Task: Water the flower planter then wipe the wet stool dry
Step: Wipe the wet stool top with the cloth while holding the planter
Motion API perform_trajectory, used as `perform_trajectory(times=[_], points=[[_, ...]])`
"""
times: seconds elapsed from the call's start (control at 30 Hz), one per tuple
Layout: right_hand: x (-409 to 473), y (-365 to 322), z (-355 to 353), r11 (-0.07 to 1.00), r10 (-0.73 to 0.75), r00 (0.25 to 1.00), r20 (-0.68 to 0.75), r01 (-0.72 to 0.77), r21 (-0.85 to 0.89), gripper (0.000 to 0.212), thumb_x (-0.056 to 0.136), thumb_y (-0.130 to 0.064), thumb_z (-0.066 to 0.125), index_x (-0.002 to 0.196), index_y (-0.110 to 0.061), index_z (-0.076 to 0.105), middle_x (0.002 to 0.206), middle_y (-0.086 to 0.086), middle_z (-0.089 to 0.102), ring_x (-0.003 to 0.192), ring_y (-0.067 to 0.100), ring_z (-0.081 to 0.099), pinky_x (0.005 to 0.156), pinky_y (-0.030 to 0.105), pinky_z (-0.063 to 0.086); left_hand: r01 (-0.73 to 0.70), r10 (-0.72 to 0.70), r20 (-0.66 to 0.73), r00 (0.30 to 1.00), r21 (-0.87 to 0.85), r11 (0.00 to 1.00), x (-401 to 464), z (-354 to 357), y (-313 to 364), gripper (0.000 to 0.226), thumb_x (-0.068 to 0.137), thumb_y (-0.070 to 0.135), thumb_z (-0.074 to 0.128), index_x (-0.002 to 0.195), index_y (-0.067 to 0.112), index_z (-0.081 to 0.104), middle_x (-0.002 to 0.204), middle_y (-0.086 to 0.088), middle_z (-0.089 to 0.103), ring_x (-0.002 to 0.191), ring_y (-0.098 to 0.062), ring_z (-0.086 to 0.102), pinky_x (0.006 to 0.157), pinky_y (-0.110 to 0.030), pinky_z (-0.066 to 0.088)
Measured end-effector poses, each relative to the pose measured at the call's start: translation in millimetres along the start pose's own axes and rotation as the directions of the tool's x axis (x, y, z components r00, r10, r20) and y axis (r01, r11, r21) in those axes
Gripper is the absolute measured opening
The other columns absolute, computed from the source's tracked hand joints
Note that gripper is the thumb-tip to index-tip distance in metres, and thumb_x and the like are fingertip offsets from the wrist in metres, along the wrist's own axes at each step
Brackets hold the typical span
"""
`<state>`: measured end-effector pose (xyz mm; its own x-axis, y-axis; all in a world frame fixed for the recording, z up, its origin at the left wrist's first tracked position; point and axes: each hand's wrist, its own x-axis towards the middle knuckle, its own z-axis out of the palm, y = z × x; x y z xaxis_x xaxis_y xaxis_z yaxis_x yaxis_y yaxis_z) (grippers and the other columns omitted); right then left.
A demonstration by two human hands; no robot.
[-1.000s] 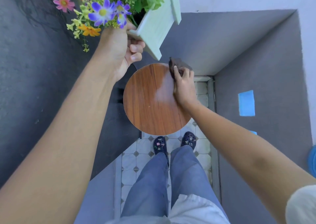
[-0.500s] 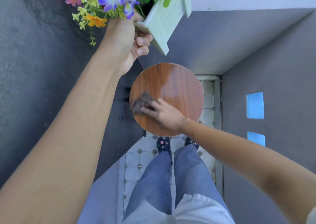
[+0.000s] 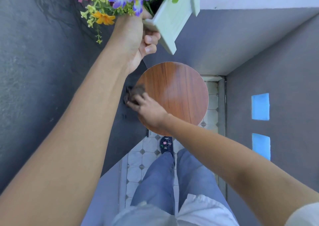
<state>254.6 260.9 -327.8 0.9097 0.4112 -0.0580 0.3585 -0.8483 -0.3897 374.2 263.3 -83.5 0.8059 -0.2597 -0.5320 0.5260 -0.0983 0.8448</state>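
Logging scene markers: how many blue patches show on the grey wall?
2: upper blue patch right of the stool; lower blue patch directly below it. Others may lie outside the frame.

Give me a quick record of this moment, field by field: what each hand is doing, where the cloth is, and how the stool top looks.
left hand: left hand grips the pale green wooden flower planter, held tilted in the air above the stool
right hand: right hand presses the dark crumpled cloth on the stool
cloth position: at the stool's left edge, partly overhanging it
stool: round reddish-brown wood-grain stool top, with a pale sheen near its centre; wetness cannot be told
floor: white patterned tiles beneath
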Motion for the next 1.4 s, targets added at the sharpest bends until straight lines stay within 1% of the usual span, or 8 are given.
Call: perform_trajectory(times=[0.1,0.2,0.37,0.57,0.77,1.0,1.27,1.4], points=[[-10,12,9,0.995,-0.096,0.995,-0.009,0.096,-0.035,0.063,0.087,-0.005,0.055,0.148,-0.018,0.044,0.13,0.011,0.05,0.103,0.031,0.044,0.087,0.041,0.046,0.003,-0.003,-0.004,1.0,0.012,1.0,-5,-1,0,0.02,0.096,0.006,0.029,0.081,0.012,0.04,0.066,-0.009,0.043,0.044,-0.012,0.031,0.043,-0.023,0.02],[-9,57,-4,0.986,0.168,0.972,-0.166,-0.168,0.01,0.059,0.086,-0.006,0.054,0.143,-0.021,0.052,0.13,0.013,0.054,0.1,0.036,0.047,0.087,0.046,0.048,0.013,-0.012,-0.018,1.0,0.014,1.0,-10,0,-6,0.028,0.098,0.007,0.028,0.073,0.012,0.04,0.063,-0.009,0.044,0.042,-0.011,0.031,0.042,-0.023,0.019],[10,81,-30,0.756,0.653,0.681,-0.33,-0.609,0.24,0.058,0.081,0.0,0.048,0.133,-0.024,0.058,0.116,0.012,0.058,0.099,0.038,0.047,0.081,0.041,0.047,0.046,-0.046,-0.006,0.999,-0.026,0.999,-19,1,-17,0.026,0.098,0.008,0.03,0.075,0.01,0.042,0.062,-0.01,0.045,0.04,-0.011,0.032,0.04,-0.021,0.02],[-41,-6,10,0.918,0.389,0.897,-0.21,-0.36,0.163,0.06,0.081,-0.006,0.061,0.139,-0.021,0.053,0.126,0.011,0.051,0.093,0.032,0.042,0.076,0.042,0.049,0.036,-0.037,-0.02,0.999,-0.015,0.999,-31,-1,-28,0.019,0.097,0.007,0.029,0.088,0.008,0.045,0.063,-0.009,0.047,0.042,-0.01,0.033,0.04,-0.022,0.021],[-160,-25,42,0.957,0.279,0.939,-0.202,-0.256,0.133,0.053,0.083,-0.003,0.065,0.133,-0.018,0.061,0.124,0.01,0.058,0.094,0.03,0.045,0.076,0.04,0.053,0.065,-0.066,-0.011,0.998,-0.028,0.997,-49,-3,-46,0.027,0.095,0.004,0.033,0.072,0.009,0.047,0.064,-0.009,0.048,0.042,-0.01,0.033,0.04,-0.022,0.022],[-171,44,2,0.644,0.765,0.561,-0.316,-0.671,0.367,0.052,0.081,0.009,0.06,0.129,-0.01,0.065,0.125,0.016,0.056,0.105,0.034,0.044,0.082,0.041,0.053,0.128,-0.13,-0.048,0.99,-0.044,0.991,-71,0,-84,0.028,0.097,0.002,0.028,0.076,0.01,0.046,0.067,-0.01,0.047,0.043,-0.009,0.033,0.039,-0.021,0.023],[-189,-33,28,0.76,0.623,0.757,-0.198,-0.525,0.384,0.048,0.084,0.004,0.065,0.127,-0.016,0.067,0.123,0.011,0.058,0.103,0.032,0.049,0.08,0.035,0.052,0.172,-0.173,-0.11,0.979,-0.018,0.985,-93,7,-128,0.038,0.094,-0.006,0.016,0.082,0.01,0.048,0.074,-0.009,0.047,0.043,-0.007,0.034,0.04,-0.02,0.023],[-210,-23,17,0.495,0.857,0.493,-0.15,-0.708,0.504,0.044,0.087,0.006,0.059,0.124,-0.016,0.069,0.122,0.007,0.058,0.103,0.03,0.048,0.083,0.035,0.049,0.19,-0.194,-0.13,0.972,-0.049,0.981,-103,13,-148,0.04,0.094,-0.009,0.015,0.079,0.015,0.043,0.075,-0.005,0.042,0.039,-0.002,0.035,0.038,-0.016,0.024]])
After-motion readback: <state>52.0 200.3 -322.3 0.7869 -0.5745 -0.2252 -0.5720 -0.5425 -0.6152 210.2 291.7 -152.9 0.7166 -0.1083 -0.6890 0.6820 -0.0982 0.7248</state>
